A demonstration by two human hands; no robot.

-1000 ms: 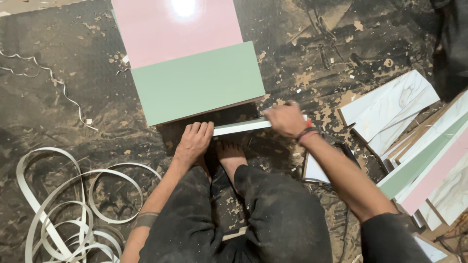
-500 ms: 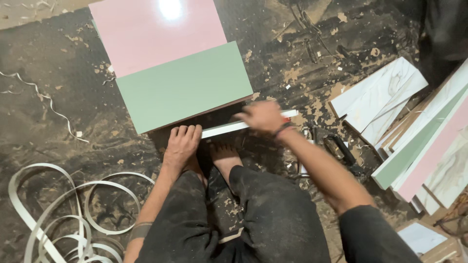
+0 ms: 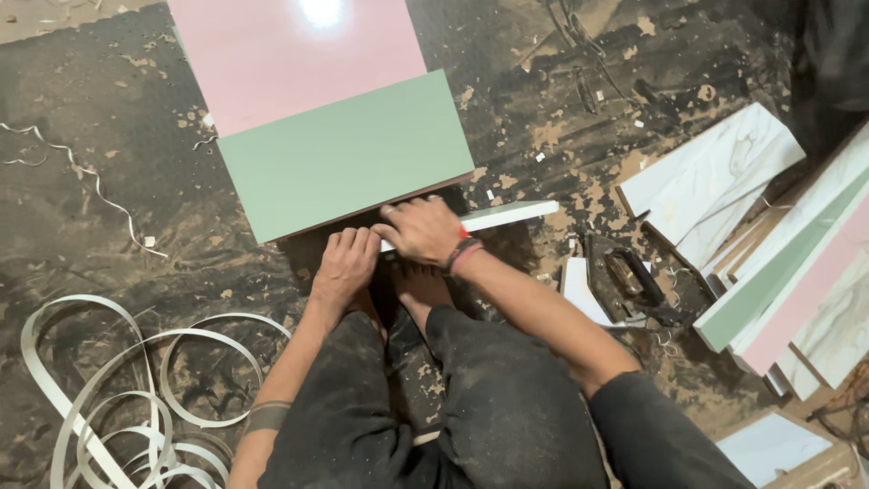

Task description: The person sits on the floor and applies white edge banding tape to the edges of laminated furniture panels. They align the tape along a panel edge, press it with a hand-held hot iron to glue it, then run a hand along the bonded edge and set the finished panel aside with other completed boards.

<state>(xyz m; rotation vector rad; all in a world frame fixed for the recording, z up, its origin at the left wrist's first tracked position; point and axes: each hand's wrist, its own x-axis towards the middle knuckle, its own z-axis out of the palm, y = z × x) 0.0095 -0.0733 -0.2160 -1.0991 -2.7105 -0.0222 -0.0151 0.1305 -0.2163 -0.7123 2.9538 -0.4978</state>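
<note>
A flat rectangular board with a pink half and a green half (image 3: 344, 167) is laid on the dusty dark floor (image 3: 109, 208), its near edge turned toward the seated person, presumably so that the edge can be reached. A narrow white strip (image 3: 507, 215) is held along that edge. The right hand (image 3: 418, 231) is curled over the strip, fingers closed on it. The left hand (image 3: 344, 264) is pressed down just beside, fingers nearly flat and close together, seemingly to steady the work. Loose white coiled banding (image 3: 118, 389) lies at the left.
</note>
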